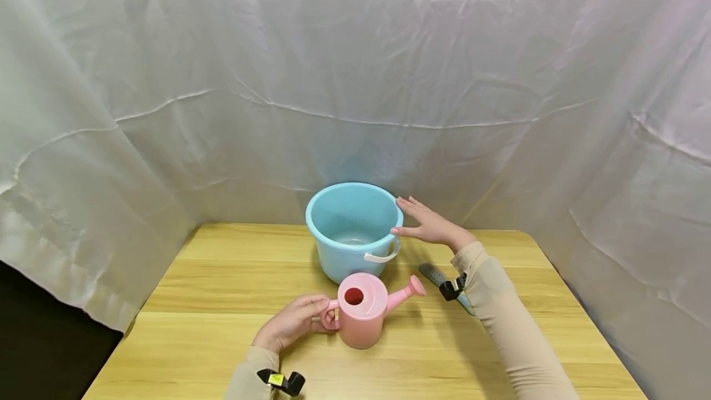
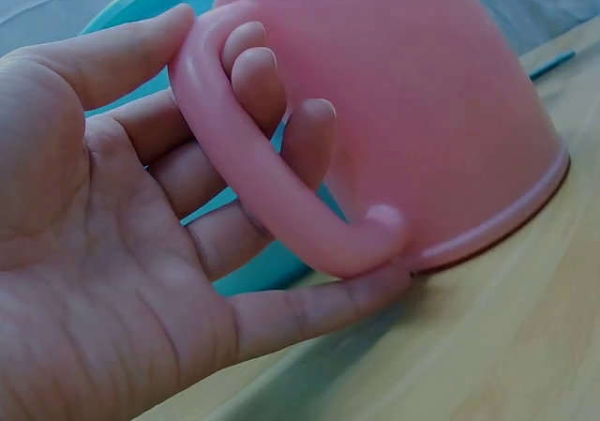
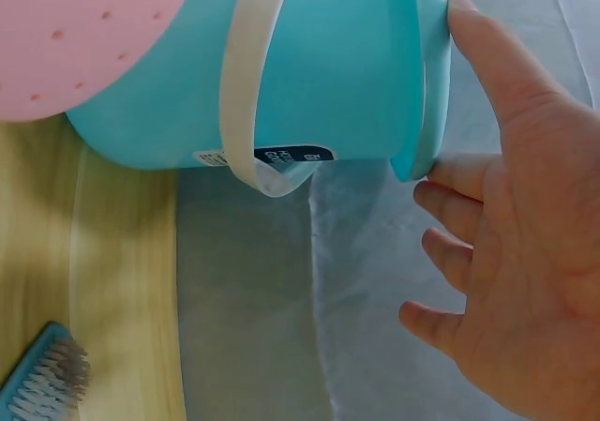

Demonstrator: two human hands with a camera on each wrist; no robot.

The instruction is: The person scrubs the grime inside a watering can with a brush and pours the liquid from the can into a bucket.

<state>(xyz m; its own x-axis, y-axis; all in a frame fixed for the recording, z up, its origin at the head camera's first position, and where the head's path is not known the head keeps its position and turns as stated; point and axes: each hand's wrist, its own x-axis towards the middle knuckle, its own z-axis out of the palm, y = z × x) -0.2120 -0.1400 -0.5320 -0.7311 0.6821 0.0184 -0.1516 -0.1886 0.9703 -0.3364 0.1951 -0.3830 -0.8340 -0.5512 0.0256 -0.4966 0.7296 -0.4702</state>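
Observation:
My left hand [image 1: 295, 322] holds a pink watering can [image 1: 361, 325] by its loop handle [image 2: 246, 163]. Several fingertips pass through the loop while the thumb presses on its top. The can is upright, its base low at the tabletop, with the spout [image 1: 401, 297] pointing right. Just behind it stands a light blue bucket [image 1: 336, 258], whose white bail handle [image 1: 383, 257] hangs down at the front right. At the bucket's right rim [image 3: 431, 74], my right hand [image 1: 432, 226] has its fingers spread, thumb and index tips right at the edge.
On the wooden table [image 1: 222, 283], a blue-handled brush [image 1: 432, 273] with grey bristles lies to the right, partly hidden under the right forearm. Pale grey curtains [image 1: 355, 79] hang behind the table and on both sides. The bucket stands near the back edge.

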